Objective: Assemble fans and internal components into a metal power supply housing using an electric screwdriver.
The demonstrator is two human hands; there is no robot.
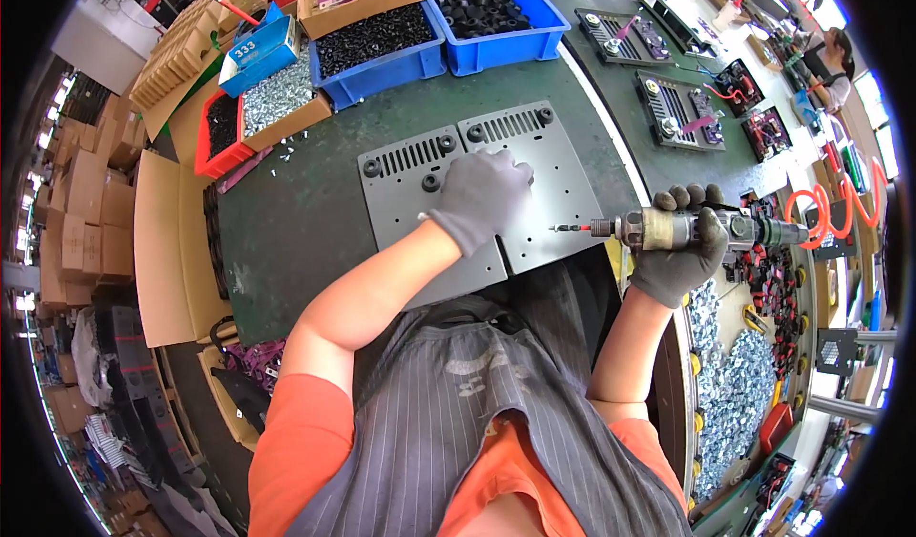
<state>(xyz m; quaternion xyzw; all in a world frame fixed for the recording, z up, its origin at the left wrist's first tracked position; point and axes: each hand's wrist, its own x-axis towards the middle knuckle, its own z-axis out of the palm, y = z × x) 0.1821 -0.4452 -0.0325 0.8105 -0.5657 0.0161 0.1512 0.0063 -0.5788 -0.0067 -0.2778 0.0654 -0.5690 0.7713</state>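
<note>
Two grey metal plates, a left plate (393, 214) and a right plate (565, 179), lie side by side on the bench, each with a row of slots along its far edge. Black round rubber feet (372, 168) sit at the far corners of both, and one loose-looking foot (431, 183) rests further in. Over the inner edges of the plates is my left hand (485, 193), grey-gloved, slightly blurred, fingers curled; what they hold, if anything, is hidden. My right hand (671, 274), also gloved, grips an air screwdriver (658, 230) held level, its bit pointing left above the right plate.
Blue bins of black rubber feet (482, 2) and black screws (372, 41) stand at the back, beside a carton of silvery screws (277, 93) and a red bin (221, 134). An orange coiled hose (811, 214) trails right. Assembled units (677, 107) sit on the neighbouring line; a person (832, 69) is beyond.
</note>
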